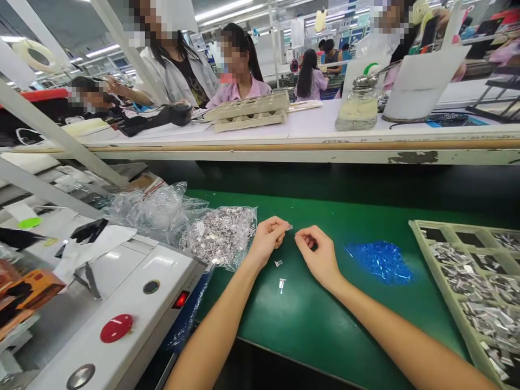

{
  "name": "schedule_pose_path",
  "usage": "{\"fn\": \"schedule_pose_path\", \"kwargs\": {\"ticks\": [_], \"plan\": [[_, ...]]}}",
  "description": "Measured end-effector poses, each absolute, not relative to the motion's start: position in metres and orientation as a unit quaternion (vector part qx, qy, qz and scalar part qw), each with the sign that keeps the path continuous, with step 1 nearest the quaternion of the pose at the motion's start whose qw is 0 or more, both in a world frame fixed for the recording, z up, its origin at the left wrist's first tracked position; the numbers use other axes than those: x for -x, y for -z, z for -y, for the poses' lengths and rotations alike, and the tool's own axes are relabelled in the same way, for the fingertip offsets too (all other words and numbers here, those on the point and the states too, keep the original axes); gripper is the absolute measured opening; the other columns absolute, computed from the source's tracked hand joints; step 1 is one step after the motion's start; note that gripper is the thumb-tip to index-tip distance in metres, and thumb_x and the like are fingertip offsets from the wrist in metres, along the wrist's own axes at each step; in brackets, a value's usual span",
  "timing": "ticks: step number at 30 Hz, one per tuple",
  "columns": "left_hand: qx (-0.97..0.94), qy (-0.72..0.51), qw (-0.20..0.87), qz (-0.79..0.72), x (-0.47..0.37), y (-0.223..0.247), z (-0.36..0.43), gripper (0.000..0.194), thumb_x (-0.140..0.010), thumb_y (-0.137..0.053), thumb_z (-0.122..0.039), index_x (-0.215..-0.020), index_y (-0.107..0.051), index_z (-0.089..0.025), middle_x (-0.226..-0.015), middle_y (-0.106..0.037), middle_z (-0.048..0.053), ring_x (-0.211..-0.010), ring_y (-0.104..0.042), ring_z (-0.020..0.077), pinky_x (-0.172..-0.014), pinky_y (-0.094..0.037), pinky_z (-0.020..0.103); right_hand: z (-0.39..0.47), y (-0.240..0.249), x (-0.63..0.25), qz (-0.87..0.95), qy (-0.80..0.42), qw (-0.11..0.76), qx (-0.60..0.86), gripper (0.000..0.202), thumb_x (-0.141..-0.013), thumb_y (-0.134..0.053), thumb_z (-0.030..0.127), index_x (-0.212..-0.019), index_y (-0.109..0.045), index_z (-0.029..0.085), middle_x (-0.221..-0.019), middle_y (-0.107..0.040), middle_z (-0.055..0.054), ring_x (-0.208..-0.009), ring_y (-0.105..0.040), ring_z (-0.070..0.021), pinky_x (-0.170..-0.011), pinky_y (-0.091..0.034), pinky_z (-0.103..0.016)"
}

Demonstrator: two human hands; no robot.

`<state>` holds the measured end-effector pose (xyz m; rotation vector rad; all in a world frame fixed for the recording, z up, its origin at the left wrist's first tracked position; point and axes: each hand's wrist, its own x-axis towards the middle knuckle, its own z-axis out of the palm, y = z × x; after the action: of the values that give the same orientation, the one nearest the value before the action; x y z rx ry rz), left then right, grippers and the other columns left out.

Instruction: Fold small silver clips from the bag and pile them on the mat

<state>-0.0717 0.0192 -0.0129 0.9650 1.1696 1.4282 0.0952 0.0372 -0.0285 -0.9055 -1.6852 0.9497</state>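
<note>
My left hand [268, 241] is closed in a pinch on a small metal part [289, 227], which sticks out past the thumb and forefinger. Just to its right, my right hand [319, 252] is curled with thumb and fingertips pressed together; whatever they hold, if anything, is too small to make out. A narrow gap separates the two hands. Below them on the green mat [300, 325] lie two loose silvery parts, a smaller one [278, 263] and a longer one [281, 285]. A clear bag of small metal parts [221, 235] sits beside my left hand.
Blue film scraps [382, 262] lie right of my right hand. A compartmented tray [450, 309] of metal parts stands at the right edge. A white machine [142, 303] with a red button borders the left. A raised shelf [309, 141] carries a glass jar [357, 108]; people sit beyond.
</note>
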Motion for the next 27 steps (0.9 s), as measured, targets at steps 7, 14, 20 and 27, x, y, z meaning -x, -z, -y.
{"fn": "schedule_pose_path", "kwargs": {"ticks": [7,14,20,27], "plan": [[-0.365,-0.609,0.528,-0.465,0.071,0.009,-0.019,0.035,-0.078,-0.083,-0.044,-0.080,-0.059,-0.018,-0.052,-0.043,-0.008,-0.041,-0.028,0.0038,-0.044,-0.016,0.020,-0.037,0.037,-0.094,0.801,-0.244,0.377,0.395,0.012,-0.096,-0.060,0.019,-0.084,-0.064,0.021,-0.086,-0.064,-0.004,-0.085,-0.056,-0.0222,-0.078,-0.041,-0.036],[-0.266,-0.631,0.615,-0.391,0.082,0.007,-0.022,0.029,-0.073,-0.073,-0.034,-0.073,-0.048,-0.020,-0.057,-0.046,-0.004,-0.043,-0.028,0.0051,-0.044,-0.013,0.021,-0.024,0.034,-0.095,0.908,-0.119,0.291,0.277,0.023,-0.103,-0.050,0.013,-0.109,-0.071,0.020,-0.111,-0.065,-0.012,-0.105,-0.051,-0.0283,-0.085,-0.040,-0.043],[-0.258,-0.637,0.608,-0.398,0.083,0.011,-0.023,0.028,-0.073,-0.070,-0.037,-0.074,-0.048,-0.019,-0.059,-0.045,-0.004,-0.044,-0.027,0.0050,-0.044,-0.012,0.022,-0.020,0.028,-0.096,0.936,-0.136,0.236,0.224,0.008,-0.101,-0.061,0.017,-0.097,-0.068,0.021,-0.108,-0.063,-0.009,-0.104,-0.050,-0.0268,-0.082,-0.040,-0.041],[-0.302,-0.625,0.573,-0.436,0.077,0.012,-0.024,0.036,-0.077,-0.078,-0.041,-0.071,-0.050,-0.018,-0.056,-0.046,-0.005,-0.041,-0.029,0.0037,-0.044,-0.013,0.023,-0.021,0.032,-0.095,0.933,-0.160,0.243,0.214,0.011,-0.100,-0.056,0.012,-0.096,-0.059,0.021,-0.104,-0.062,-0.007,-0.100,-0.051,-0.0260,-0.082,-0.040,-0.039]]}}
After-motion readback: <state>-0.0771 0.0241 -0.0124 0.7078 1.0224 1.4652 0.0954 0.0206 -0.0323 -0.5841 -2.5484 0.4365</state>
